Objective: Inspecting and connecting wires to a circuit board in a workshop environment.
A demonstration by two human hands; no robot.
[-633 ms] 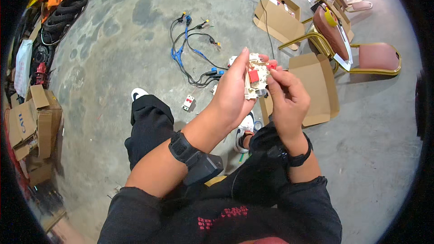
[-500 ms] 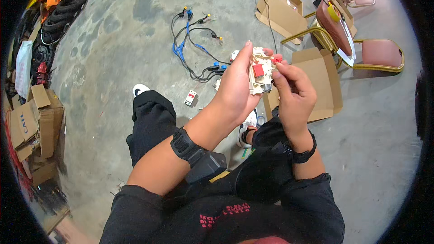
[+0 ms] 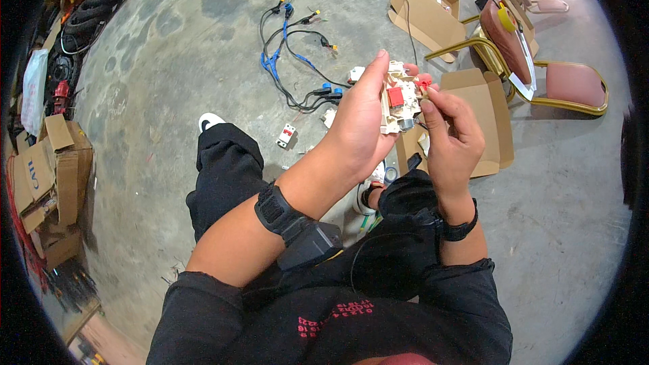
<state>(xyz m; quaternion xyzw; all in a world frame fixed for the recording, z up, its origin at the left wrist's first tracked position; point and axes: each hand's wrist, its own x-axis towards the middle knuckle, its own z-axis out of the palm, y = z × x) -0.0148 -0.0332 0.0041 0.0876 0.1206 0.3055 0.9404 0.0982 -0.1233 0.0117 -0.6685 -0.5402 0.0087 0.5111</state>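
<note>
My left hand (image 3: 359,111) is wrapped round an open cream-white circuit breaker body (image 3: 391,122), its thumb along the left side. A red block (image 3: 395,97) and bare metal parts show in the opened face. At the breaker's right side my right hand (image 3: 456,132) pinches a small red piece (image 3: 424,85) between thumb and forefinger. Whether that piece is still joined to the body cannot be made out. Below and left, on the floor, lies a smaller white breaker with a red switch (image 3: 286,136).
Black and blue cables (image 3: 272,66) with plugs spread over the floor ahead. An open cardboard box (image 3: 497,142) lies to the right, a second box (image 3: 405,17) beyond it. Gold-framed chairs (image 3: 574,84) stand at far right. Cartons (image 3: 40,179) and black corrugated hose (image 3: 101,10) line the left.
The view has shifted slightly, so both hands and the breaker sit a little further right. My left hand keeps its hold; my right finger and thumb stay at the red piece.
</note>
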